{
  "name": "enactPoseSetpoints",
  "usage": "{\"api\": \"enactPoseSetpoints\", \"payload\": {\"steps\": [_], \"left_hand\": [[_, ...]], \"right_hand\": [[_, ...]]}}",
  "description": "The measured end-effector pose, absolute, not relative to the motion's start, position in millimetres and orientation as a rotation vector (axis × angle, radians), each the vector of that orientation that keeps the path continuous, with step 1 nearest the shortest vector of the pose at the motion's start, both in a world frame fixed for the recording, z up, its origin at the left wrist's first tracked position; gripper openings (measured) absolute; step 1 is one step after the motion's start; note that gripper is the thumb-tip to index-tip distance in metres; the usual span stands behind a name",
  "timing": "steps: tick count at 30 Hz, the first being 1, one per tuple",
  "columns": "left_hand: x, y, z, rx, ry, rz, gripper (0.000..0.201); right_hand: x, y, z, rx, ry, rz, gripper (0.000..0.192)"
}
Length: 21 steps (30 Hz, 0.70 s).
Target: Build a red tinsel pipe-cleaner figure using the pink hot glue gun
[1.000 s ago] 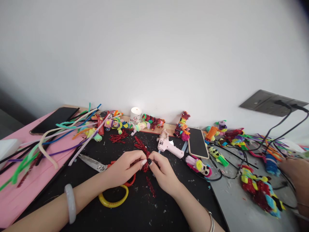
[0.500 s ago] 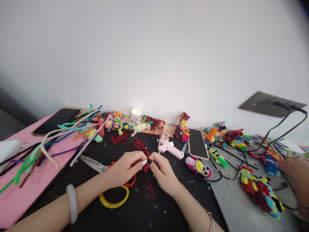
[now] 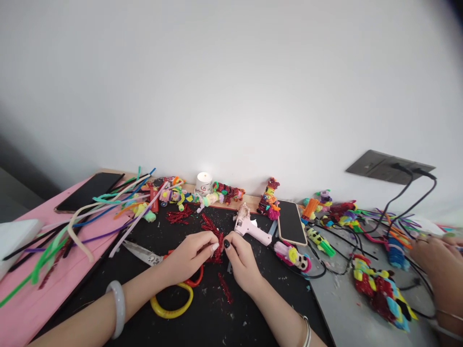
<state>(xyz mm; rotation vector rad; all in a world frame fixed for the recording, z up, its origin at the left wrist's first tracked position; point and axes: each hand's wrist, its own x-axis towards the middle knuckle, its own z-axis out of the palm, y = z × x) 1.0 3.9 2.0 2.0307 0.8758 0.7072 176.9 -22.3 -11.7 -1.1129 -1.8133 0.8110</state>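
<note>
Red tinsel pipe cleaner pieces (image 3: 217, 254) stand between my two hands, over the black work mat. My left hand (image 3: 197, 251), with a pale bangle at the wrist, is closed in a pinch on one of them. Opposite it, my right hand (image 3: 241, 260) pinches from the other side with thumb and forefinger; its fingertips partly hide what it grips. A loose red piece (image 3: 224, 288) lies just below. Scissors (image 3: 171, 307) with yellow and red handles rest partly under my left forearm. Beyond my right hand lies a pink glue gun (image 3: 249, 227).
Colourful pipe cleaners (image 3: 81, 226) spread over a pink board on the left. Along the wall stand a paper cup (image 3: 204, 183) and several pipe-cleaner figures (image 3: 268, 198). A phone (image 3: 291, 222) lies right of centre. Cords run from the outlet (image 3: 390, 166). Another person's hands (image 3: 434, 255) work at far right.
The camera view has shifted slightly. My fingertips are a little farther apart around the red pieces. More of the other person's hands shows at the right edge.
</note>
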Motion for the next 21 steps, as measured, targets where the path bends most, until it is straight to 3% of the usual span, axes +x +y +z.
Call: {"api": "enactPoseSetpoints", "payload": {"steps": [21], "left_hand": [[4.2,3.8,0.2,2.032,0.917,0.690,0.022]], "right_hand": [[175.8,-21.0,-14.2,-1.140,-1.873,0.770,0.018]]}}
